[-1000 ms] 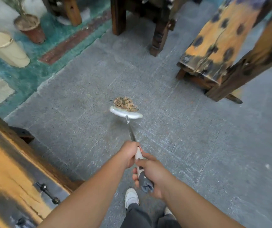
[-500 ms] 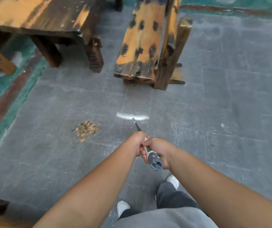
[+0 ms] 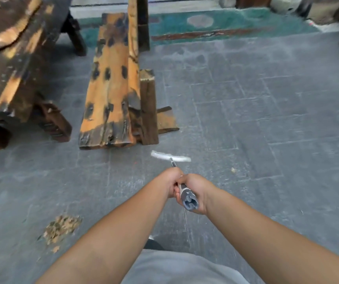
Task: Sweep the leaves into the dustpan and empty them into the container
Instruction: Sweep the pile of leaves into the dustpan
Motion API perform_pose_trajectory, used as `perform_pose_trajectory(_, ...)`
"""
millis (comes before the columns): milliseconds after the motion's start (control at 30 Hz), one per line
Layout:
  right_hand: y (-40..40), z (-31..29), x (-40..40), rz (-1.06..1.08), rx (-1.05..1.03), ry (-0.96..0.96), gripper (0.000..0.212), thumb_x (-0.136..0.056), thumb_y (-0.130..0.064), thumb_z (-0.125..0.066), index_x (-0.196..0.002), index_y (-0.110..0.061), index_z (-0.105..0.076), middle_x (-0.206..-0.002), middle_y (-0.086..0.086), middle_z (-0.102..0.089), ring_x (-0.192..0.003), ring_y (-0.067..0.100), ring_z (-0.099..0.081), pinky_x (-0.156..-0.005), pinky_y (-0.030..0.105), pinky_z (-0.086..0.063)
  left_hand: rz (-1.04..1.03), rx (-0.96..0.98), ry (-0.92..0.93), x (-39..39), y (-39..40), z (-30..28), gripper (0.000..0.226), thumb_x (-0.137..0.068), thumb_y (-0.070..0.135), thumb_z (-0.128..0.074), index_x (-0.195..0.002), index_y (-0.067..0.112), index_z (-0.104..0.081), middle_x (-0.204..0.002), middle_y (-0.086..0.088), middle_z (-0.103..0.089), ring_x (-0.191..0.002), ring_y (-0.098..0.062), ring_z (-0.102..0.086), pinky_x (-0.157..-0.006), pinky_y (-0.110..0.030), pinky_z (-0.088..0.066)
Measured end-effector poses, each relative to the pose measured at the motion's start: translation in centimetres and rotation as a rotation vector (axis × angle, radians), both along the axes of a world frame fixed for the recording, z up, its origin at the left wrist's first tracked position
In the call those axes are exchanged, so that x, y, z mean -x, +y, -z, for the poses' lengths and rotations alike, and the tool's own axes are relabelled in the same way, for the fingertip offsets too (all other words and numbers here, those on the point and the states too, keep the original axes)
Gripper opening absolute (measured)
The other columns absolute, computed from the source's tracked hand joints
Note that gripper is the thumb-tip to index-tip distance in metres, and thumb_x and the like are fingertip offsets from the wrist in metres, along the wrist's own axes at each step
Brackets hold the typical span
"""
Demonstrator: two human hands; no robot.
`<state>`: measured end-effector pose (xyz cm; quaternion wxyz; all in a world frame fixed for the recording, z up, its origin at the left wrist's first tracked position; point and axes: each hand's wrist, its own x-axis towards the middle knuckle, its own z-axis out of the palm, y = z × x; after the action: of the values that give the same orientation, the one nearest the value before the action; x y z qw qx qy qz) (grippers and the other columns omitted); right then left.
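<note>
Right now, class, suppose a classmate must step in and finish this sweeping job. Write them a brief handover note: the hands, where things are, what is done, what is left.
Hands: left hand and right hand both grip the broom handle, left one nearer the head.
Things: broom head is on the grey floor just in front of the bench. Leaf pile lies to the left, apart from the broom. One stray scrap lies right of the head. No dustpan or container in view.
Done: most leaves gathered into one pile.
Left: sweep in the scrap, fetch the dustpan, sweep the pile into it, empty it into the container.
</note>
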<state>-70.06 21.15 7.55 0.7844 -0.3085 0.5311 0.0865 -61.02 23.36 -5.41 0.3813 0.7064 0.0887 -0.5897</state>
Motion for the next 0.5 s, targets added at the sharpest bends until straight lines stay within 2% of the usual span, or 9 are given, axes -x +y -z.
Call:
perform_pose_trajectory(100, -4.6, 0.6, -4.0, 0.064, 0.030, 0.004, 0.015, -0.097, 0.000, -0.036, -0.094, 0.001, -0.051, -0.044, 0.009, -0.058, -0.028, 0.010, -0.055, -0.029, 0.015, -0.040, 0.072, -0.002, -0.002, -4.1, -5.6, 0.4, 0.009, -0.069, 0.016, -0.047, -0.067, 0.008, -0.052, -0.063, -0.012, -0.058, -0.059, -0.024, -0.051, -0.053, -0.025, -0.028)
perform_pose_trajectory(133, -6.2, 0.9, -5.6, 0.072, 0.044, 0.004, 0.015, -0.097, 0.000, -0.037, -0.094, 0.001, -0.051, -0.043, 0.009, -0.058, -0.028, 0.010, -0.055, -0.029, 0.015, -0.040, 0.081, 0.008, 0.007, -5.7, -7.4, 0.2, 0.010, -0.071, 0.017, -0.047, -0.066, 0.008, -0.050, -0.060, -0.012, -0.056, -0.056, -0.023, -0.049, -0.052, -0.025, -0.028)
perform_pose_trajectory(200, -9.5, 1.4, -9.3, 0.067, 0.087, 0.012, 0.014, -0.096, -0.001, -0.040, -0.091, 0.001, -0.053, -0.040, 0.008, -0.057, -0.029, 0.011, -0.054, -0.030, 0.016, -0.041, 0.081, 0.037, 0.004, -9.4, -10.6, -0.5, 0.023, -0.083, 0.017, -0.041, -0.061, 0.009, -0.041, -0.041, -0.008, -0.043, -0.037, -0.019, -0.039, -0.042, -0.019, -0.023)
perform_pose_trajectory(300, -14.3, 1.8, -15.7, 0.115, 0.100, 0.017, 0.012, -0.096, -0.002, -0.042, -0.093, 0.000, -0.053, -0.040, 0.008, -0.056, -0.030, 0.011, -0.054, -0.031, 0.017, -0.042, 0.057, 0.085, 0.064, -16.0, -15.8, -0.3, 0.025, -0.090, 0.021, -0.037, -0.069, 0.009, -0.041, -0.038, -0.005, -0.037, -0.023, -0.015, -0.032, -0.031, -0.010, -0.020)
perform_pose_trajectory(367, -16.5, 1.6, -19.2, 0.143, 0.102, 0.020, 0.013, -0.096, -0.003, -0.043, -0.088, -0.001, -0.053, -0.045, 0.009, -0.054, -0.035, 0.013, -0.052, -0.031, 0.017, -0.043, 0.040, 0.123, 0.084, -19.3, -18.0, -1.3, 0.023, -0.088, 0.023, -0.040, -0.070, 0.008, -0.045, -0.042, -0.006, -0.041, -0.028, -0.015, -0.036, -0.031, -0.014, -0.023)
perform_pose_trajectory(433, -19.2, 1.5, -23.0, 0.177, 0.091, 0.005, 0.015, -0.096, -0.005, -0.043, -0.084, -0.002, -0.052, -0.056, 0.011, -0.050, -0.043, 0.013, -0.049, -0.032, 0.017, -0.043, -0.003, 0.157, 0.105, -22.9, -20.7, -1.8, 0.020, -0.083, 0.024, -0.043, -0.070, 0.010, -0.047, -0.052, -0.006, -0.045, -0.040, -0.016, -0.040, -0.040, -0.023, -0.028)
perform_pose_trajectory(500, -21.5, 1.6, -25.8, 0.215, 0.059, -0.005, 0.016, -0.097, -0.007, -0.044, -0.084, -0.002, -0.052, -0.062, 0.011, -0.050, -0.044, 0.012, -0.049, -0.033, 0.018, -0.044, -0.021, 0.151, 0.108, -25.6, -22.5, -2.4, 0.022, -0.083, 0.022, -0.043, -0.065, 0.011, -0.045, -0.050, -0.005, -0.043, -0.042, -0.014, -0.036, -0.043, -0.025, -0.024)
